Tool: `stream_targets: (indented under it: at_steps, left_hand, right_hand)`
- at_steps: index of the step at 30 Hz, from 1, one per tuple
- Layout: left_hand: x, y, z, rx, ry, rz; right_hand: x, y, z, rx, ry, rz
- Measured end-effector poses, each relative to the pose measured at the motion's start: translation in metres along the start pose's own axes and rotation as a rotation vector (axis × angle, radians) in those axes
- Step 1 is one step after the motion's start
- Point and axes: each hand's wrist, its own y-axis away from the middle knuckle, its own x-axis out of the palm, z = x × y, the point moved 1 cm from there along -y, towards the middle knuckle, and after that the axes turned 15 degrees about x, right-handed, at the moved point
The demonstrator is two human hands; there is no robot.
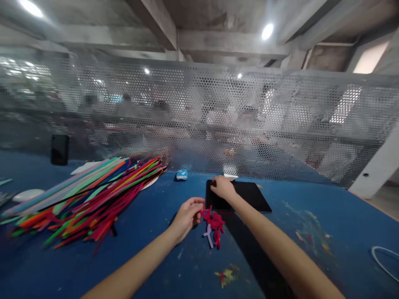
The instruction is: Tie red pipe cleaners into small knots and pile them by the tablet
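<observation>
My left hand point(188, 216) is closed in a pinch at the left end of a crimson twisted pipe-cleaner piece point(215, 221). Short looped and curled crimson stems make up this piece, just right of the fingertips. A forked lilac pipe-cleaner stem point(208, 236) lies against its lower left side. Over the left part of a black tablet point(252, 197), my right hand point(223, 187) has its fingers curled together. Whatever those fingers hold, if anything, is too small to make out. The tablet lies flat on the blue table point(149, 257).
A large bundle of coloured pipe cleaners point(93, 199) spreads across the left. Behind it, a black phone-like object point(60, 149) stands upright. A small blue-and-white packet point(181, 174) sits near the perforated metal screen point(193, 104). A white cable point(382, 261) curves at the right edge.
</observation>
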Motion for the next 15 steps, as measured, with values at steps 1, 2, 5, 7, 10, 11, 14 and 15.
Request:
stream_targets:
  at_steps: [1,2,5,7,10,11,14,15]
  left_hand:
    - [0.001,0.002,0.0,0.013,-0.012,-0.002]
    - [0.001,0.002,0.001,0.023,-0.024,-0.001]
    - [0.0,0.002,0.001,0.039,-0.057,0.019]
    - [-0.001,0.001,0.002,0.043,-0.073,0.034]
    - [-0.001,0.001,0.003,0.05,-0.082,0.048]
    - [-0.001,0.001,0.003,0.053,-0.081,0.049]
    - [0.0,0.001,0.004,0.055,-0.085,0.053]
    - [0.0,0.001,0.003,0.055,-0.088,0.056]
  right_hand:
    - [0.007,-0.005,0.014,0.029,0.02,-0.023]
    - [0.012,-0.009,0.024,0.062,0.036,-0.046]
    - [0.021,-0.018,0.043,0.143,0.068,-0.082]
    - [0.024,-0.023,0.046,0.167,0.082,-0.082]
    - [0.027,-0.027,0.046,0.169,0.098,-0.073]
    - [0.028,-0.028,0.046,0.164,0.101,-0.07]
    - [0.028,-0.027,0.048,0.133,0.102,-0.062]
    - [0.025,-0.026,0.048,0.117,0.1,-0.059]
